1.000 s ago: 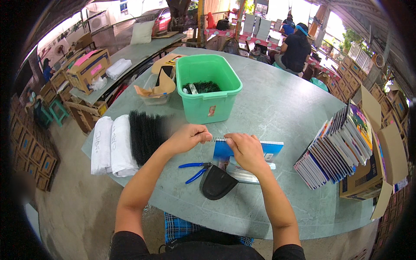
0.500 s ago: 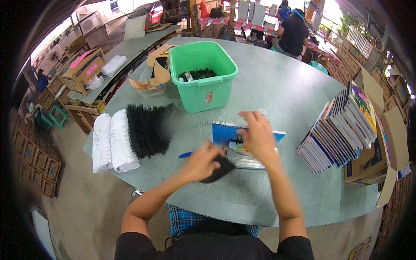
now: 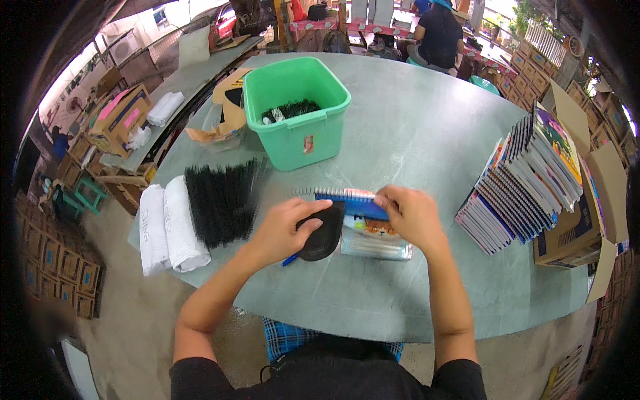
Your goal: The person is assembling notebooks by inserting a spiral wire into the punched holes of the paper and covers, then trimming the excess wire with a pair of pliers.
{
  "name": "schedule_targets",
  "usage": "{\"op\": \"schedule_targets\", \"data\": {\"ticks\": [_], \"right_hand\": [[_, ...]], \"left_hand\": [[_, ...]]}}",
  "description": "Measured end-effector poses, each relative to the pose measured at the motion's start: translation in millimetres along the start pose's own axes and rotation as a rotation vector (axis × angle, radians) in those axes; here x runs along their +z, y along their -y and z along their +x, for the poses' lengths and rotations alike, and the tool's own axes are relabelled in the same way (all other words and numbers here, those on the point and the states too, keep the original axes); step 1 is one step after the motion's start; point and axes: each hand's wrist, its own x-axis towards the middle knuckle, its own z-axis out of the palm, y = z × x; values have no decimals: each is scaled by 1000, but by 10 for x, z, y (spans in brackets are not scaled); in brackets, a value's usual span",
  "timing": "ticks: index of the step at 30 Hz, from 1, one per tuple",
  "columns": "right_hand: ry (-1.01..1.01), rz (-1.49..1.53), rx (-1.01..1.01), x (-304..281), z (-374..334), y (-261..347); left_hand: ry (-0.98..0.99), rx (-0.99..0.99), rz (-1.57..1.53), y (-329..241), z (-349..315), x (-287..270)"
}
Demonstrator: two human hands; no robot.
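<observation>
My left hand [image 3: 283, 230] holds a flat black pad with a rounded end [image 3: 323, 241], its fingertips reaching the left end of a blue spiral notebook [image 3: 360, 207]. The right end of that notebook is pinched between the thumb and fingers of my right hand [image 3: 415, 219]. Along the notebook's far edge runs a wire coil, and a loose length of coil [image 3: 303, 191] sticks out past its left end. Under and in front of it lies a small stack of notebooks [image 3: 377, 248] with a cartoon animal cover. A blue pen [image 3: 289, 260] lies beside the pad.
A green bin [image 3: 297, 140] with black coils stands at the back, beside an opened brown carton [image 3: 230, 100]. Black coils [image 3: 220, 203] and white wrapped bundles [image 3: 177, 223] lie left. Stacked notebooks [image 3: 517, 187] and a cardboard box [image 3: 573, 230] stand right. A person sits beyond the table.
My right hand has come down from above the notebook and grips its right end. My left hand has moved left and up, with the black pad now upright beside the stack.
</observation>
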Motion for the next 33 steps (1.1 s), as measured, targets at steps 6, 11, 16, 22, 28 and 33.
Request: {"op": "schedule_targets", "data": {"ticks": [6, 11, 16, 22, 28, 33], "right_hand": [[-182, -107, -114, 66, -113, 17], [-162, -88, -136, 35, -173, 22], [-227, -135, -149, -63, -168, -43], [-54, 599, 130, -212, -341, -517], [-293, 1214, 263, 221, -409, -439], [-267, 1254, 279, 205, -404, -403]], "left_hand": [[-24, -86, -58, -39, 112, 76], [-44, -76, -151, -141, 194, 164], [176, 16, -32, -114, 165, 324], [23, -121, -94, -204, 357, 268], [-32, -73, -140, -191, 406, 274], [56, -38, -217, -275, 381, 336]]}}
